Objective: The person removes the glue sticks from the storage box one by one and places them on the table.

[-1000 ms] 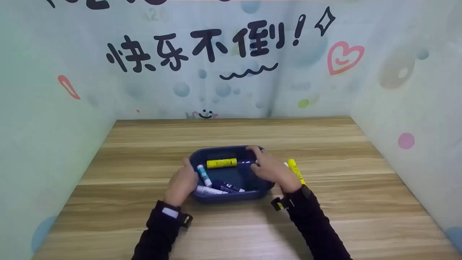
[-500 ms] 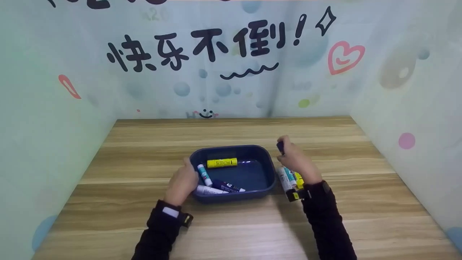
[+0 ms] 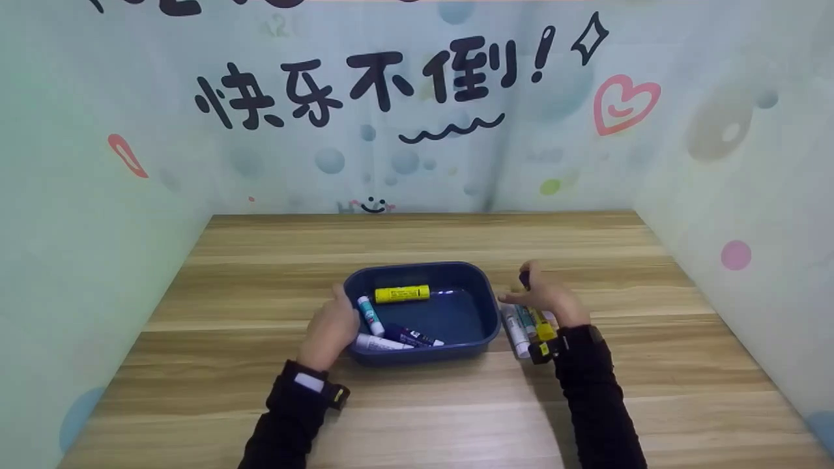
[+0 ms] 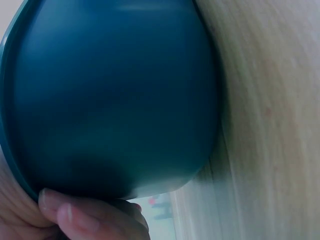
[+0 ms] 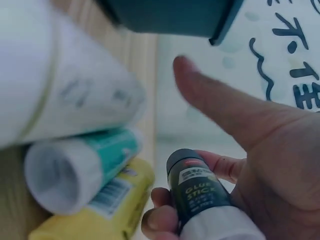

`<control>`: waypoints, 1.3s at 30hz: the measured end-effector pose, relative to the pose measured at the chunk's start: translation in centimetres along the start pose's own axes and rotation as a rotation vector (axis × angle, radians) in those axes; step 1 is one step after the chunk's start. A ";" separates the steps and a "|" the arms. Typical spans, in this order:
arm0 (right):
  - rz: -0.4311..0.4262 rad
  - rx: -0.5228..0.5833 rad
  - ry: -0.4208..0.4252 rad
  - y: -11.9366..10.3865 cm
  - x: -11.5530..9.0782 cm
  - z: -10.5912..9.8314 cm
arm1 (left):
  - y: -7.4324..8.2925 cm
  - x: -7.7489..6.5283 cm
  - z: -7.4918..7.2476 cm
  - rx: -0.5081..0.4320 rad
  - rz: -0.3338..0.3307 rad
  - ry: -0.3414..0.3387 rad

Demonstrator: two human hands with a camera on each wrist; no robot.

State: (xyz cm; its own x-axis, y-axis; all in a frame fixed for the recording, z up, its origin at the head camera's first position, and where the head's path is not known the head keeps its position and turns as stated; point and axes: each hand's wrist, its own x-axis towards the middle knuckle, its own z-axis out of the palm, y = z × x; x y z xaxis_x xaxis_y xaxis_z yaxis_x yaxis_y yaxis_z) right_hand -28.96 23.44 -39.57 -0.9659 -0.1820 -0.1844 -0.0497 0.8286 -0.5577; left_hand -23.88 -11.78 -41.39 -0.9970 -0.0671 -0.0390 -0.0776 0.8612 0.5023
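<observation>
My left hand (image 3: 330, 329) grips the left end of a dark blue plastic bin (image 3: 459, 316); the left wrist view shows its fingers (image 4: 80, 215) at the wall. Inside the bin lie a yellow glue stick (image 3: 402, 294), a teal-and-white one (image 3: 370, 316), a white one (image 3: 384, 343) and a dark one (image 3: 410, 336). To the right of the bin, my right hand (image 3: 550, 301) holds a dark glue stick (image 5: 200, 190) with a white end in its curled fingers, thumb stretched out. Just beneath are a white stick (image 3: 518, 333), a teal-and-white stick (image 5: 82, 167) and a yellow stick (image 5: 120, 200).
The wood-grain table (image 3: 417, 417) carries the bin near its middle. A printed backdrop (image 3: 293, 163) with lettering stands behind it, and printed walls (image 3: 736, 195) close in both sides.
My right hand has moved from the bin's right end out to the right, then slightly down over the loose glue sticks, carrying the dark glue stick. My left hand and the bin stay put.
</observation>
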 end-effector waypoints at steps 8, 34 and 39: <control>0.082 0.010 -0.020 0.1 -0.2 0.0 | 0.0 0.1 0.0 0.017 -0.007 -0.009; 0.134 -0.143 -0.020 0.0 -0.4 -0.4 | -0.1 0.1 0.0 0.000 -0.017 -0.017; 0.133 -0.155 0.010 -0.7 -0.5 -0.5 | -0.1 0.1 0.0 0.002 -0.016 -0.018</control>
State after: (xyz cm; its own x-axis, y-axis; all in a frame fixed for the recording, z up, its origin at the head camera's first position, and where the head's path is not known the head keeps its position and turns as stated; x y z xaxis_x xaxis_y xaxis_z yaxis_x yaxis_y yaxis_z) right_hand -28.60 23.19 -38.70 -0.9690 -0.0607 -0.2394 0.0408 0.9168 -0.3973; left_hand -23.92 -11.89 -41.45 -0.9955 -0.0717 -0.0627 -0.0935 0.8610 0.5000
